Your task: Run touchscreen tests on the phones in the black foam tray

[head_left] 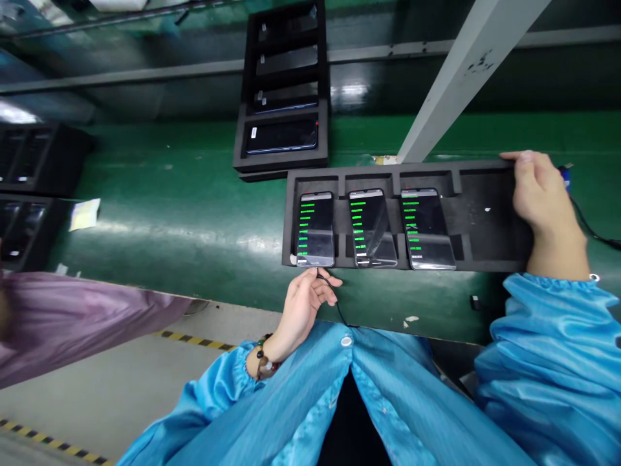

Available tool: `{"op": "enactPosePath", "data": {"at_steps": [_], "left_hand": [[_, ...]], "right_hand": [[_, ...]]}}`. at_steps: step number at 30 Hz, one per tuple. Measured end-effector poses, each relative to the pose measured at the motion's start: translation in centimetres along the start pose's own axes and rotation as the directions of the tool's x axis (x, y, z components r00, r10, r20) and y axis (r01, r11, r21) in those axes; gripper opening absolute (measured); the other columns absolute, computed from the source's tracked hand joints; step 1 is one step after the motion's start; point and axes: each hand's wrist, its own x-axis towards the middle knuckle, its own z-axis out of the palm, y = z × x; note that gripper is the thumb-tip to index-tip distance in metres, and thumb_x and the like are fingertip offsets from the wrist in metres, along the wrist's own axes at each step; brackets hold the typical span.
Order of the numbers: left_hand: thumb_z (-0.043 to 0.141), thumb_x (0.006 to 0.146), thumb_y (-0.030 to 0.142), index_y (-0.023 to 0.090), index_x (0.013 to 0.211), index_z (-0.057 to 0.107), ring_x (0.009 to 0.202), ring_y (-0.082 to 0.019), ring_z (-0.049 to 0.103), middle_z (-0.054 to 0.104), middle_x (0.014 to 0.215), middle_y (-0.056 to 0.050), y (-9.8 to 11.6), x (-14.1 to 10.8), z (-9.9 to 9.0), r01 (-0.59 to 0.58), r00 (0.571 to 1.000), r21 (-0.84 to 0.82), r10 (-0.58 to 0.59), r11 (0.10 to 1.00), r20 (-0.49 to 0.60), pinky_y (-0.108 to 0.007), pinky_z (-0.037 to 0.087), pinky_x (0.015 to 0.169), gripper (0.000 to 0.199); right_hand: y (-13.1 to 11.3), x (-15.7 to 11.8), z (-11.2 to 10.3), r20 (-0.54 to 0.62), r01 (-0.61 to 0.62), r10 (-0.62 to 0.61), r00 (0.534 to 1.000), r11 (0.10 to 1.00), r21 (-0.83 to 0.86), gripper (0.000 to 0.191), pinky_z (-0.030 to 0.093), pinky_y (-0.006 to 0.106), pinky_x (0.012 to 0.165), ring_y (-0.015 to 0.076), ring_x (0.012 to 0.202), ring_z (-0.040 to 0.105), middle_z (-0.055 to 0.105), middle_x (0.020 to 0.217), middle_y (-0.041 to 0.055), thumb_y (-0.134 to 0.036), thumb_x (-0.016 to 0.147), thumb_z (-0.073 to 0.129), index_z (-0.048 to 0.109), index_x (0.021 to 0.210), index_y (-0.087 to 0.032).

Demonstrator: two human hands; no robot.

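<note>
Three smartphones lie in a black foam tray (373,173) in front of me, their screens lit with green text: a left phone (317,233), a middle phone (371,223) and a right phone (429,226). My left hand (303,304) pinches a black cable (339,307) at the bottom edge of the left phone; whether the plug is inside the port is hidden by the fingers. At the tray's right end, my right hand (538,194) grips the foam wall, beside a wide recess without a phone.
Behind stands a stacked black foam tray (280,158) holding several dark phones. A grey metal post (451,84) rises just past my tray. More black trays (63,158) sit at the left, near a co-worker's pink sleeve (87,317). Another cable (592,226) runs at the right.
</note>
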Motion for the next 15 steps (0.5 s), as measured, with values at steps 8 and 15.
{"op": "enactPosePath", "data": {"at_steps": [8, 15], "left_hand": [[0.091, 0.08, 0.055, 0.018, 0.083, 0.063, 0.055, -0.011, 0.06, 0.07, 0.071, -0.001, 0.1, 0.2, 0.9, -0.046, 0.981, -0.077, 0.03, 0.996, -0.19, -0.021, 0.05, 0.053, 0.046], [0.087, 0.084, 0.068, 0.021, 0.074, 0.055, 0.05, -0.009, 0.046, 0.055, 0.058, 0.004, -0.5, -0.4, 0.9, -0.067, 0.976, -0.022, 0.061, 0.998, -0.209, -0.021, 0.04, 0.049, 0.058]], "right_hand": [[0.3, 0.2, 0.0, 0.005, 0.013, -0.013, 1.0, 1.0, -0.001, 0.077, 0.044, 0.045, 0.125, 0.03, 0.147, 0.063, 0.07, 0.151, 0.0213, -0.072, 0.114, 0.03, 0.074, 0.148, -0.019], [0.3, 0.2, 0.3, 0.002, 0.027, -0.027, 1.0, 1.0, -0.001, 0.071, 0.044, 0.046, 0.126, 0.0287, 0.145, 0.064, 0.071, 0.149, 0.0201, -0.065, 0.116, 0.03, 0.074, 0.147, -0.019]]}}
